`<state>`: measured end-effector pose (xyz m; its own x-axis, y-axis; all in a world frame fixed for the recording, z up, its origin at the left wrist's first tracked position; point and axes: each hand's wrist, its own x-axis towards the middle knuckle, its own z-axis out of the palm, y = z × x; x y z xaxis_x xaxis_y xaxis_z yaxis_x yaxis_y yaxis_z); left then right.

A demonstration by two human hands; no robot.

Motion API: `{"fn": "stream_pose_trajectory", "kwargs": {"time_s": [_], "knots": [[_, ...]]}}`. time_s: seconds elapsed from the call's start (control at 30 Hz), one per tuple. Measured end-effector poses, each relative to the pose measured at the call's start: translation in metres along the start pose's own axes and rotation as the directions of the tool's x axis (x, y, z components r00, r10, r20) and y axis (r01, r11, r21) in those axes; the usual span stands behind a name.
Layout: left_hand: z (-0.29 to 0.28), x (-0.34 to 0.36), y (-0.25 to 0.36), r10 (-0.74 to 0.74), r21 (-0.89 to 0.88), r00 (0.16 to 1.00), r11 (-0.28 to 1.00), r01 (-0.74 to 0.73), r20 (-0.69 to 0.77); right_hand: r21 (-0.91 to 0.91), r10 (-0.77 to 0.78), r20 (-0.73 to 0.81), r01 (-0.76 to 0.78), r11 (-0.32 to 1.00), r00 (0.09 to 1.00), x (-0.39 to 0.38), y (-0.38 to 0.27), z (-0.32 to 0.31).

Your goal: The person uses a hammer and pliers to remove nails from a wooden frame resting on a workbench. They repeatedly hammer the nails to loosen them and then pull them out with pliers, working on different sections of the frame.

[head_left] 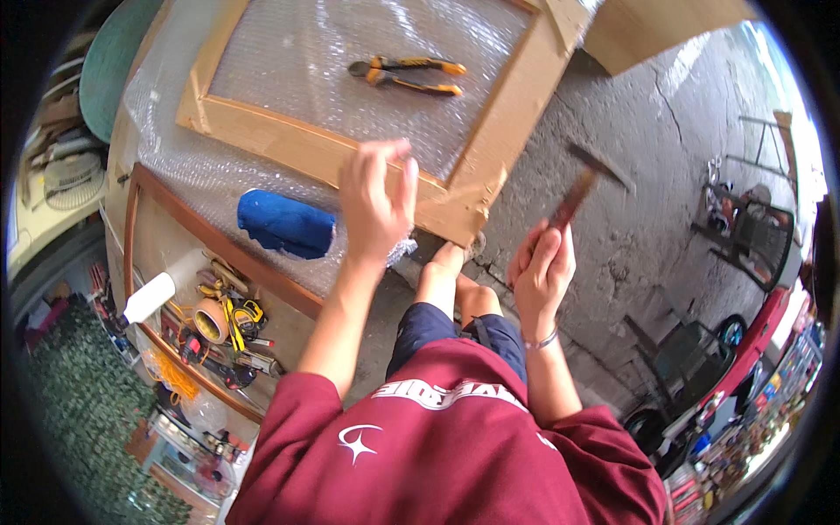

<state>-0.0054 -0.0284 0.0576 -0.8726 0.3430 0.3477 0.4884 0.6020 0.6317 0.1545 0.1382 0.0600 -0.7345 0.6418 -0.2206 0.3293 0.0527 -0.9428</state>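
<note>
My left hand (378, 203) is over the lower rail of a wooden frame (271, 138) lined with bubble wrap, fingers curled but blurred, so their grip is unclear. Out to the right, my right hand (542, 271) grips a hammer (584, 185) by its handle, head raised above the concrete floor. Orange-and-black pliers (389, 68) lie on the bubble wrap inside the frame. A blue bundle (284, 223) sits just left of my left hand.
A brown frame (223, 249), tape measure (249, 319), tape roll (212, 322), white cylinder (150, 297) and drill (194, 350) are at lower left. A fan (72, 182) stands far left. A cardboard piece (652, 31) is upper right; dark chairs (752, 241) stand right.
</note>
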Motion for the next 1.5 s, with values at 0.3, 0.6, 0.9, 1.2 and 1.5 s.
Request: {"fn": "stream_pose_trajectory", "kwargs": {"time_s": [0.3, 0.6, 0.9, 1.2, 1.5], "knots": [[0.039, -0.003, -0.040, -0.017, 0.137, 0.996, 0.990, 0.005, 0.086, 0.576, 0.414, 0.160, -0.426, 0.698, 0.896, -0.096, 0.041, 0.026], [0.046, -0.004, -0.046, -0.034, 0.169, 0.990, 0.986, 0.010, 0.137, 0.788, 0.488, 0.115, -0.379, 0.486, 0.865, -0.105, 0.051, 0.028], [0.042, -0.005, -0.048, -0.009, 0.209, 0.990, 0.978, -0.022, 0.143, 0.802, 0.460, 0.204, -0.417, 0.427, 0.864, -0.106, 0.048, 0.043], [0.042, -0.004, -0.048, -0.019, 0.223, 0.991, 0.975, -0.011, 0.132, 0.375, 0.295, 0.202, -0.352, 0.858, 0.934, -0.104, 0.053, 0.055], [0.039, -0.004, -0.047, 0.006, 0.234, 0.993, 0.972, -0.033, 0.114, 0.370, 0.449, 0.235, -0.507, 0.779, 0.862, -0.086, 0.038, 0.020]]}}
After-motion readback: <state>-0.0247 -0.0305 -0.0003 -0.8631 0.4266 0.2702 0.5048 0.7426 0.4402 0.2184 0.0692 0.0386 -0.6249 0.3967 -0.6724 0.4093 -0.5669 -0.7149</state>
